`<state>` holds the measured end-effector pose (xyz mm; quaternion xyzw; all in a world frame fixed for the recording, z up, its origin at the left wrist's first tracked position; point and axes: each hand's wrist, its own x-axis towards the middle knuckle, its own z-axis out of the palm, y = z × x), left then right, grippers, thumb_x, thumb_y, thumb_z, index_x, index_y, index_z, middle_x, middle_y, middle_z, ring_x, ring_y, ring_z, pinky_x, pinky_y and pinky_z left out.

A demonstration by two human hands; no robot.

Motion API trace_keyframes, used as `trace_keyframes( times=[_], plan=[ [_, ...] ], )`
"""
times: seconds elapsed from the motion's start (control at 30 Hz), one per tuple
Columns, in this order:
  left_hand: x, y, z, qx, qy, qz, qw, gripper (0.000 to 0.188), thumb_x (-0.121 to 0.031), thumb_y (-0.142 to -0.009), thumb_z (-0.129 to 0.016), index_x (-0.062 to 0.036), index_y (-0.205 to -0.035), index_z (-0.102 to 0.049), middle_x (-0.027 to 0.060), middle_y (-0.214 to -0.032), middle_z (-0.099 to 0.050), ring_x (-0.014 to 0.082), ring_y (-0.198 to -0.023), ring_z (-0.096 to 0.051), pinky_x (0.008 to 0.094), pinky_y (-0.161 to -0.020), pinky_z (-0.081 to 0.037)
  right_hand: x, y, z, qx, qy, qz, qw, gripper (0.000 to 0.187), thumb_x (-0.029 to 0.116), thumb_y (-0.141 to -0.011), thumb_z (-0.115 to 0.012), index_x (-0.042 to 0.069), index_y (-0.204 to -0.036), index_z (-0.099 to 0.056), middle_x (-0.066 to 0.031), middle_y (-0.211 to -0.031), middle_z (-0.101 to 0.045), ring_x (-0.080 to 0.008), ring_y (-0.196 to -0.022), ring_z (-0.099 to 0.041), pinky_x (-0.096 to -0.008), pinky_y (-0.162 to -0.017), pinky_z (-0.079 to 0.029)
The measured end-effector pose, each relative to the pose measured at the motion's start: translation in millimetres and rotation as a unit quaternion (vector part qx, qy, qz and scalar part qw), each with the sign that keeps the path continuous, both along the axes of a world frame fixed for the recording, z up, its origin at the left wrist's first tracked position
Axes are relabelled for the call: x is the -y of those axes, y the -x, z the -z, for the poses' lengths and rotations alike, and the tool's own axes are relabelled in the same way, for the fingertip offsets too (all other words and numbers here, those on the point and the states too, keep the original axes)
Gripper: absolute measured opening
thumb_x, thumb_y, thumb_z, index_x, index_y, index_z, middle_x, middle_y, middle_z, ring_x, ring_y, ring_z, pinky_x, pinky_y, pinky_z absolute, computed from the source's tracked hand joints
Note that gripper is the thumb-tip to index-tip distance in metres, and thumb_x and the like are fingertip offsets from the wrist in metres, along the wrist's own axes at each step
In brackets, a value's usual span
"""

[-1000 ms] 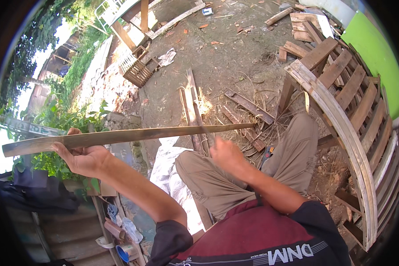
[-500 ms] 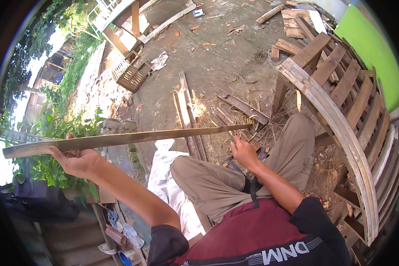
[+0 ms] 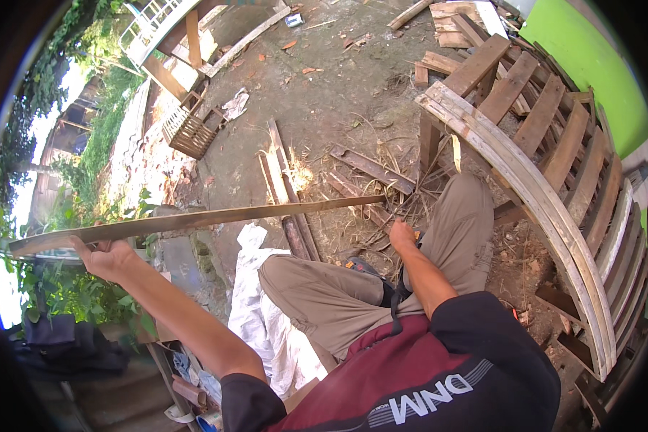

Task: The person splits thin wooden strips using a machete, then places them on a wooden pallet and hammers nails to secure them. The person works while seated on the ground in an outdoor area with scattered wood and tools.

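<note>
Far left lay a tan slatted crate (image 3: pixel 189 135), contents indistinct.
The outstretched left hand (image 3: pixel 106 259) grasped a long brown wooden strip (image 3: pixel 216 215) by its left end; the right hand (image 3: pixel 403 235) clenched near its right, hold unclear.

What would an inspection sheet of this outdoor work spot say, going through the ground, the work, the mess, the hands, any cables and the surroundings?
Surface: rough dirt ground, with scattered leaves and scraps.
Job's things: one long wooden strip, held up off the ground, slanting slightly.
Clutter: loose planks on the ground ahead; slatted basket beyond, to the left; white cloth beside the left leg.
Hands: left hand grips the strip near its left end; right hand is curled shut near the far end, its contents hard to make out.
Cables: nothing seen.
Surroundings: slatted wooden frame and green panel right; leafy plants left.
</note>
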<state>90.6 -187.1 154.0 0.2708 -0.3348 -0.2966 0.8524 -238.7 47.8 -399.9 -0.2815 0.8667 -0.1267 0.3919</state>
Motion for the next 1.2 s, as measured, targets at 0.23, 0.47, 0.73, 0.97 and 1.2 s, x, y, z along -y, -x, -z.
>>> trace_keyframes(
  times=[0.23, 0.47, 0.73, 0.97, 1.2],
  plan=[
    [37, -11, 9, -0.019, -0.083, -0.047, 0.995, 0.042, -0.03, -0.097, -0.073, 0.0029, -0.122, -0.061, 0.01, -0.1, -0.062, 0.0223, -0.088, -0.06, 0.04, -0.076, -0.051, 0, 1, 6, -0.002, -0.009, 0.031, 0.999, 0.038, 0.015, -0.101, -0.048, -0.002, -0.134, -0.058, -0.0272, -0.122, -0.069, -0.0399, -0.116, -0.068, -0.0501, -0.096, -0.056],
    [55, -44, 72, -0.023, -0.189, -0.079, 0.979, 0.039, -0.037, -0.099, -0.069, -0.0059, -0.121, -0.063, 0.0079, -0.107, -0.063, 0.0216, -0.093, -0.06, 0.0397, -0.073, -0.052, 15, -27, -34, 0.038, 0.156, 0.025, 0.987, 0.04, 0.032, -0.096, -0.058, 0.0, -0.12, -0.066, -0.0273, -0.115, -0.07, -0.0464, -0.108, -0.066, -0.0525, -0.091, -0.054],
    [39, 2, 148, -0.001, -0.098, -0.025, 0.995, 0.028, -0.031, -0.105, -0.062, -0.0035, -0.107, -0.066, 0.0009, -0.095, -0.064, 0.0102, -0.084, -0.056, 0.03, -0.075, -0.047, 6, -46, -67, 0.07, 0.283, -0.019, 0.956, 0.032, 0.03, -0.093, -0.065, 0.0, -0.102, -0.067, -0.0224, -0.086, -0.069, -0.0424, -0.084, -0.068, -0.0504, -0.076, -0.051],
    [-25, 65, 285, 0.126, -0.214, -0.067, 0.966, 0.035, -0.036, -0.105, -0.061, -0.0007, -0.1, -0.058, 0.0024, -0.087, -0.06, 0.0116, -0.081, -0.054, 0.0293, -0.076, -0.046, -3, -36, -70, 0.021, 0.348, -0.028, 0.937, 0.027, 0.026, -0.094, -0.066, -0.001, -0.092, -0.064, -0.0195, -0.076, -0.066, -0.0371, -0.072, -0.065, -0.0468, -0.068, -0.049],
    [-31, 94, 284, 0.088, -0.165, -0.047, 0.981, 0.031, -0.033, -0.11, -0.05, -0.003, -0.115, -0.051, 0.0007, -0.084, -0.05, 0.0103, -0.073, -0.048, 0.028, -0.067, -0.042, -29, -25, -102, 0.012, 0.389, -0.01, 0.921, 0.028, 0.026, -0.094, -0.067, -0.002, -0.09, -0.062, -0.0188, -0.073, -0.064, -0.0354, -0.069, -0.063, -0.0461, -0.068, -0.049]
  ],
)
